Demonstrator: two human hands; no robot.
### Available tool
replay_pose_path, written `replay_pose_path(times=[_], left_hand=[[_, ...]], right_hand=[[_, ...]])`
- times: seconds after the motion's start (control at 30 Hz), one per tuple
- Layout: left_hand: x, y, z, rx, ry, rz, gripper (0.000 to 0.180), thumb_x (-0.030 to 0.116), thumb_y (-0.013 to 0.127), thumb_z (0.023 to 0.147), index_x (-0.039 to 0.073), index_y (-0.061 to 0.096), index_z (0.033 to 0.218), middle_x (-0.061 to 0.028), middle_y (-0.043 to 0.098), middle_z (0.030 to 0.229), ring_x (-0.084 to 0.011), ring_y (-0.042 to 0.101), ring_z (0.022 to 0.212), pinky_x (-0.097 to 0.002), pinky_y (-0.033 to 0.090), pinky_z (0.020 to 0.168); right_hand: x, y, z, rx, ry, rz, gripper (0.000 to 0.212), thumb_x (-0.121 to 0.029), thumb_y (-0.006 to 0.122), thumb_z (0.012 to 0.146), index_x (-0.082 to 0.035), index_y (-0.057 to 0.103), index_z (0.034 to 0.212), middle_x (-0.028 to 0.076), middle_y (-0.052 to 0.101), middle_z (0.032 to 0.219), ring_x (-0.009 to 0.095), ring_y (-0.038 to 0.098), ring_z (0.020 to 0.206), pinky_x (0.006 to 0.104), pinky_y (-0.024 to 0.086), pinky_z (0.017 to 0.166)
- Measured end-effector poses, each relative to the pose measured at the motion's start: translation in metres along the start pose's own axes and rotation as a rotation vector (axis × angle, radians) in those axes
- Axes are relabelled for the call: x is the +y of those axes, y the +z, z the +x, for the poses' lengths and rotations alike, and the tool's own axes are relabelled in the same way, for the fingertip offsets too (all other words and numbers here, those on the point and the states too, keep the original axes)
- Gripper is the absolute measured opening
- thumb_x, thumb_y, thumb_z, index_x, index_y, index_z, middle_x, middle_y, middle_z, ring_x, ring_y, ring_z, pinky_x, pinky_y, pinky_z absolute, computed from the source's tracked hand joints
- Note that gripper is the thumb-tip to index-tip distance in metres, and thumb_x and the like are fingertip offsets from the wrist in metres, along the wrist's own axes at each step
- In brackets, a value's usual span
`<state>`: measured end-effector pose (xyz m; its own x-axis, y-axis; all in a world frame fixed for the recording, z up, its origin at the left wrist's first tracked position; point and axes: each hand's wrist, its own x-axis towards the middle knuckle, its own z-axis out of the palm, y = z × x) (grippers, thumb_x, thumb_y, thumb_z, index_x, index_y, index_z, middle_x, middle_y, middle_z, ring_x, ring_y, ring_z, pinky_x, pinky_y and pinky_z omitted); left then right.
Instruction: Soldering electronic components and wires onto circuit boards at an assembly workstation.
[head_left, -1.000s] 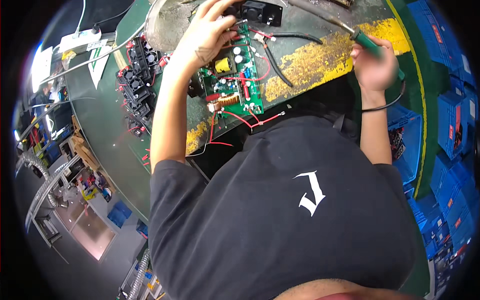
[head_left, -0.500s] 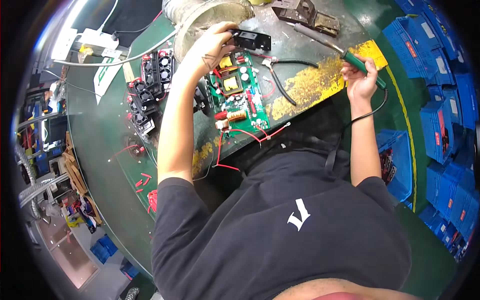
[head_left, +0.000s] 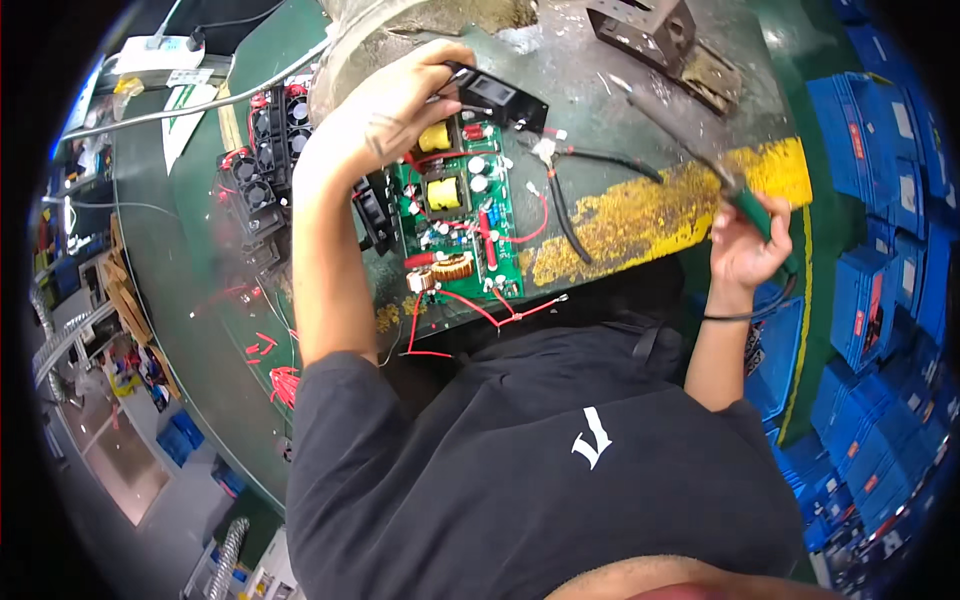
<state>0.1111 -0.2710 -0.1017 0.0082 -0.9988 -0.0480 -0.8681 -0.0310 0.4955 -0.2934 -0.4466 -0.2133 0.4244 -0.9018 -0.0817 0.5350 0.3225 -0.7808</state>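
My left hand pinches a small black plastic panel with a rectangular window, holding it tilted above the far end of a green circuit board. Yellow-wrapped transformers, copper coils and red wires sit on that board. My right hand is wrapped round the green handle of a soldering iron, whose metal shaft points far and left over the bench. Between the two lies a pair of cutters with black handles, beside the board. My left fingertips are partly hidden by the panel.
Several black fans stand left of my left forearm. A rusty metal iron stand is at the far right of the bench. Red sleeve pieces lie at left. Blue crates are stacked on the floor at right.
The whole view has shifted and come a little closer. The black panel is now tilted, its right end lower. My right hand, with the soldering iron, appears lower and farther right.
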Motion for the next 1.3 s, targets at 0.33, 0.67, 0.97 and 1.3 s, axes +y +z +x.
replay_pose_path(times=[0.33,0.67,0.97,1.3], left_hand=[[0.01,-0.006,-0.009,0.112,-0.106,0.064,0.013,0.001,0.067,0.088,-0.006,0.057,0.091,-0.0149,0.06,0.134,-0.0345,0.062,0.116,-0.037,0.05,0.093],[-0.01,-0.006,-0.012,0.061,-0.035,0.325,0.021,0.008,0.077,0.081,0.002,0.062,0.095,-0.015,0.065,0.124,-0.0392,0.061,0.11,-0.0463,0.051,0.094],[0.009,0.007,0.004,-0.013,-0.323,0.209,0.03,0.013,0.074,0.089,0.001,0.068,0.116,-0.0129,0.065,0.134,-0.0276,0.067,0.112,-0.037,0.05,0.095],[0.015,0.037,-0.024,0.348,0.294,0.156,0.022,-0.005,0.07,0.077,0.0,0.055,0.092,-0.0221,0.059,0.139,-0.0465,0.053,0.132,-0.0504,0.044,0.108]], right_hand=[[-0.004,0.003,0.005,-0.011,0.024,0.042,0.036,-0.039,0.051,0.099,-0.007,0.06,0.113,0.018,0.071,0.101,0.031,0.07,0.065,0.0331,0.053,0.044],[0.009,-0.008,0.01,-0.181,-0.15,0.077,0.041,-0.037,0.049,0.098,-0.002,0.063,0.113,0.028,0.073,0.092,0.034,0.07,0.066,0.0354,0.053,0.05],[0.01,-0.007,0.014,-0.207,-0.164,0.053,0.039,-0.034,0.049,0.097,0.0,0.063,0.11,0.026,0.073,0.088,0.031,0.072,0.067,0.0349,0.053,0.051],[0.004,-0.007,0.01,-0.179,-0.137,0.038,0.041,-0.037,0.047,0.099,-0.001,0.064,0.112,0.024,0.073,0.089,0.029,0.07,0.068,0.0337,0.051,0.05]])
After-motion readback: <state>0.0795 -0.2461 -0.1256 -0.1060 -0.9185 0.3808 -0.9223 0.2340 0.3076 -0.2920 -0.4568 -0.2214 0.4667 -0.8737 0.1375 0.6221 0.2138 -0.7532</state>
